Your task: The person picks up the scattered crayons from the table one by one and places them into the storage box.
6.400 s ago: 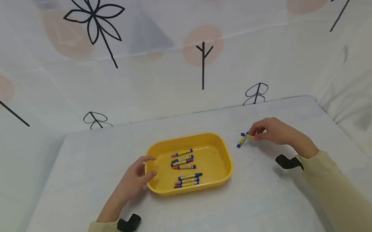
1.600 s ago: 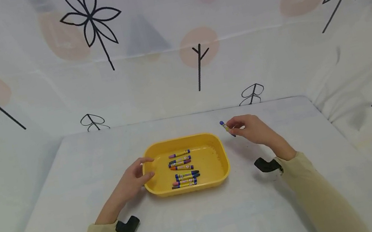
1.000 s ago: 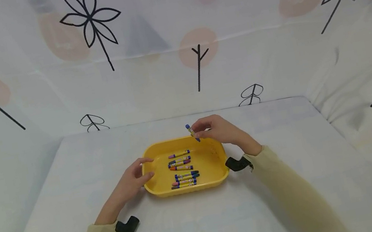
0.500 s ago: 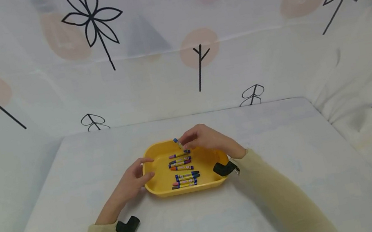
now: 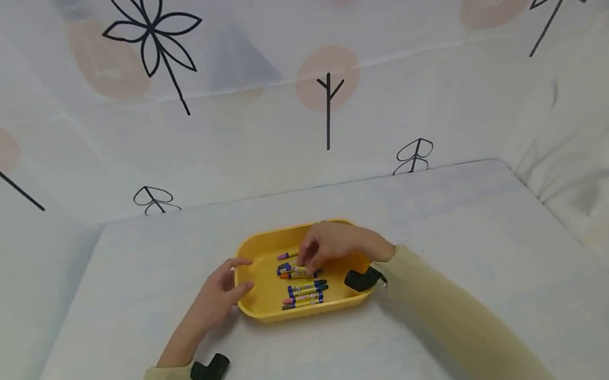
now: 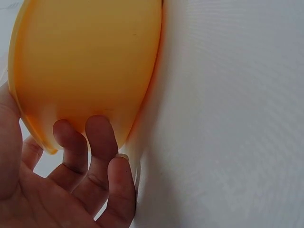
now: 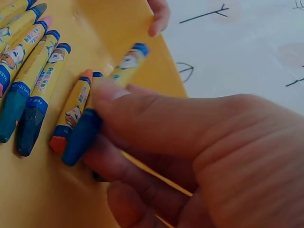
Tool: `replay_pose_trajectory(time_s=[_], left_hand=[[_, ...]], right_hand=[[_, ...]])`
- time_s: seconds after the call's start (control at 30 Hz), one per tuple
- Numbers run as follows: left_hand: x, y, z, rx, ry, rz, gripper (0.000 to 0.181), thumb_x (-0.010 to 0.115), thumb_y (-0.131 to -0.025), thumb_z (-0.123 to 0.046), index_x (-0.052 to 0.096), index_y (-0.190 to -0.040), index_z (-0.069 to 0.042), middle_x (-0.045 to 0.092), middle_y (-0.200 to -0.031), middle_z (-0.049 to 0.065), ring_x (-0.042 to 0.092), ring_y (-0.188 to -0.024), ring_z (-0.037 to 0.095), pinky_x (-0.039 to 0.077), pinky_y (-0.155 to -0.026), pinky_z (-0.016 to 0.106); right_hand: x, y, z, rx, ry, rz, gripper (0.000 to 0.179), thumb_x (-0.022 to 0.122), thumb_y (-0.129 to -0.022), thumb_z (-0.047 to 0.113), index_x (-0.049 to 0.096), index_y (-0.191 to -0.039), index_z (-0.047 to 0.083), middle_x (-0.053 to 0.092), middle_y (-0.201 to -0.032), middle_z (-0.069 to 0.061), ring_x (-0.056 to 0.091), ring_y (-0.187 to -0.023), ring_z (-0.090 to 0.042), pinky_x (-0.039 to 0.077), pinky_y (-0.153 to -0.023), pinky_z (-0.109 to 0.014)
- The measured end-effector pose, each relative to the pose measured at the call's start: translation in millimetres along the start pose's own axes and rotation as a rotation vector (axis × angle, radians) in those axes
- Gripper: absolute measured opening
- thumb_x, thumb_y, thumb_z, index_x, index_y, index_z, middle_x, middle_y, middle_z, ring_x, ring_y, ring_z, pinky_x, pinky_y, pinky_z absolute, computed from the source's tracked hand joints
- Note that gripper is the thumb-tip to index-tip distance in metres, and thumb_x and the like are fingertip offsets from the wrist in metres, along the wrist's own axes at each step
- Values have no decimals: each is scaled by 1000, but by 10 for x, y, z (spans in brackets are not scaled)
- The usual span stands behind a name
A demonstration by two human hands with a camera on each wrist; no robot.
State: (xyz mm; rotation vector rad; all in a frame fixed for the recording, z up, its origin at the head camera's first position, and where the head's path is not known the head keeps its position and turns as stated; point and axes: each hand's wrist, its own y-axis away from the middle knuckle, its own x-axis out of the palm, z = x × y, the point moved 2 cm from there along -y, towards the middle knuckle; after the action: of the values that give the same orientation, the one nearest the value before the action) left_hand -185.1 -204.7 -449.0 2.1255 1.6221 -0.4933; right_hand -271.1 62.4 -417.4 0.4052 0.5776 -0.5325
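The yellow tray (image 5: 256, 246) holds several crayons lying crosswise. My left hand (image 5: 218, 297) grips its left end; in the left wrist view, curled fingers (image 6: 100, 135) press the tray's outer wall. Inside the tray, my right hand (image 5: 333, 242) pinches a blue crayon (image 7: 81, 137) between thumb and fingers, close over the orange crayon (image 7: 71, 114). My right fingers partly cover the far crayons, among them a pink one (image 5: 285, 256). Nearer the front wall lie more crayons side by side, including a dark blue one (image 7: 35, 118) and a teal one (image 7: 16, 104).
The tray stands on a table covered with a white cloth (image 5: 288, 376). A white cloth backdrop (image 5: 271, 141) with plant drawings rises behind it. Black wrist cameras sit at the left cuff (image 5: 210, 369) and the right cuff (image 5: 362, 279).
My right hand has picked up the blue crayon from the table at right, carried it left over the tray and lowered it among the crayons. The left hand has stayed on the tray.
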Motion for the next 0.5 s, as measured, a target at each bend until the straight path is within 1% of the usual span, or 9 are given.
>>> replay_pose_trajectory(time_s=[0.1,0.27,0.43,0.5], left_hand=[[3,-8,-2,-4,1,2,42,65,-97,-21,52,-137,-16,34,-157,19,36,-138,48,31,-109,63],[2,-14,-3,-7,-6,-1,42,65,-97,-22,52,-137,-16,36,-156,19,40,-135,46,34,-108,62],[-2,-14,3,-6,-15,3,42,65,-97,-23,52,-136,-17,32,-158,19,33,-140,48,29,-110,63],[-6,-10,8,-6,-16,4,42,65,-97,-23,52,-137,-17,33,-157,19,35,-139,47,29,-110,63]], right_hand=[[15,-17,-15,2,20,25,10,78,-86,11,78,-96,10,72,-90,5,64,-80,-9,54,-75,-24],[35,-36,-29,2,35,33,10,79,-85,9,78,-95,9,71,-86,5,63,-76,-9,54,-71,-23],[49,-31,-14,23,36,37,12,80,-83,8,76,-95,9,70,-81,4,62,-73,-11,53,-69,-24],[55,-33,-13,23,37,37,14,81,-83,9,76,-96,10,69,-81,4,62,-73,-11,53,-69,-24]])
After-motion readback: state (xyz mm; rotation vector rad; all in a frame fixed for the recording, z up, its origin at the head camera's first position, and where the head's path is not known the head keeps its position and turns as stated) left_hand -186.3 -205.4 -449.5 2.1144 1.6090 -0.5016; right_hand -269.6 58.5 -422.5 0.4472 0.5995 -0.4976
